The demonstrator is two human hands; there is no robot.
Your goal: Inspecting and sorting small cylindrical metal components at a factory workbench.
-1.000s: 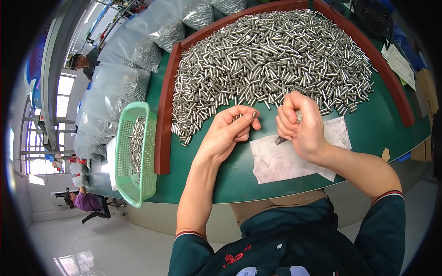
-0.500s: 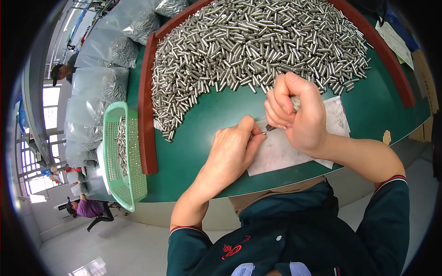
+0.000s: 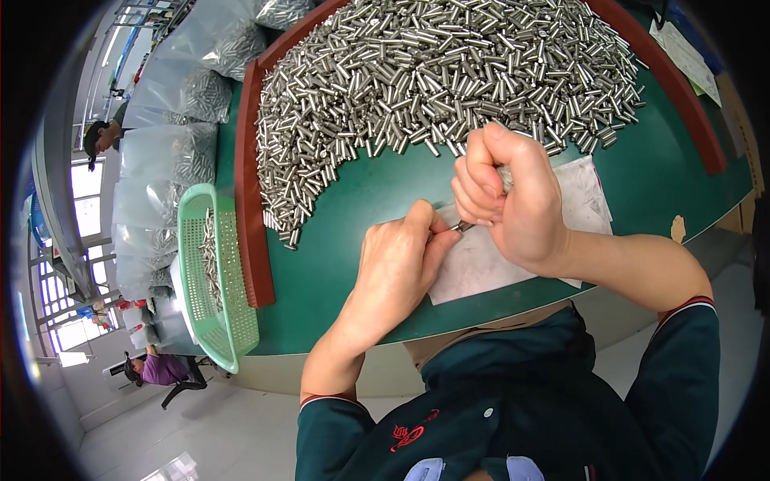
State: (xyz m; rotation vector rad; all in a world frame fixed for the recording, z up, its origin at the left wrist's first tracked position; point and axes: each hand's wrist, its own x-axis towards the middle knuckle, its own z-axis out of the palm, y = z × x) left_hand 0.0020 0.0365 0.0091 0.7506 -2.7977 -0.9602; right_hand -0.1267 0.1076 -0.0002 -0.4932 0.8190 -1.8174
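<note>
A large heap of small shiny metal cylinders (image 3: pixel 449 72) covers the far part of a green table top (image 3: pixel 345 200). My left hand (image 3: pixel 397 260) rests over the green surface, its fingertips pinched on one small metal cylinder (image 3: pixel 463 227). My right hand (image 3: pixel 513 196) is curled into a fist just right of it, holding a bunch of cylinders, with a few ends showing near the fingers. Both hands meet above a white sheet of paper (image 3: pixel 577 200) lying on the table.
A reddish-brown raised rim (image 3: pixel 250 200) borders the table. A light green mesh basket (image 3: pixel 210 276) with some cylinders stands at its left. Clear plastic bags of cylinders (image 3: pixel 172 112) are stacked beyond. Other people (image 3: pixel 100 140) are at the far left.
Both hands have come closer to my body and together over the white paper. My left fingertips now pinch a cylinder at my right fist.
</note>
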